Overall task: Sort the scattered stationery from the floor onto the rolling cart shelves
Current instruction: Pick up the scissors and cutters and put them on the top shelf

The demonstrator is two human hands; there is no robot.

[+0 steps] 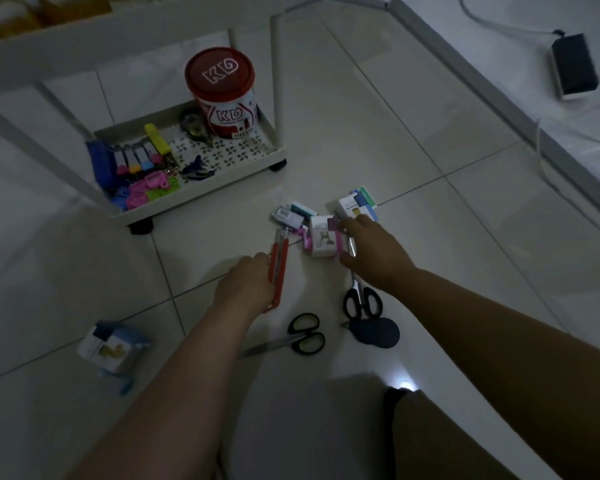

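My left hand grips two red utility knives lying on the floor tiles. My right hand reaches over a white and pink box, with the thumb and fingers at its right side. Small boxes and a white and blue packet lie just beyond. Two black-handled scissors lie nearer me, one in the middle, one under my right wrist. The white rolling cart's bottom shelf holds several colourful clips, markers and a red tin.
A dark oval pouch lies beside the scissors. A white and blue packet sits on the floor at the left. A black power adapter with a cable rests at the far right, past a metal floor strip.
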